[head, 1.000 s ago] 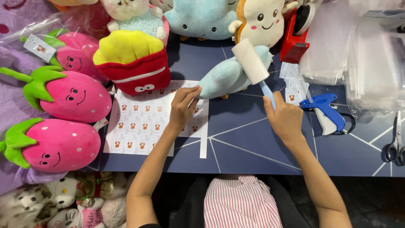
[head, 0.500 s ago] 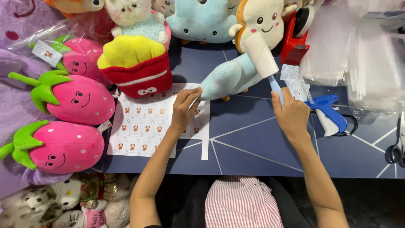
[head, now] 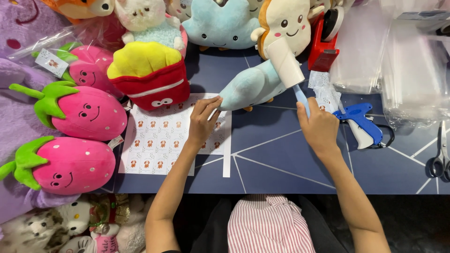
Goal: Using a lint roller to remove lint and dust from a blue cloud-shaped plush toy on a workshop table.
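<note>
Lint roller (head: 286, 61) lay at eleven o'clock from the closed right hand (head: 318, 126) gripping its handle, over the pale-blue plush (head: 248, 86) that the left hand (head: 202, 121), fingers loosely extended, touched.

Left hand (head: 202, 121) flat, right hand (head: 318, 126) gripping
</note>
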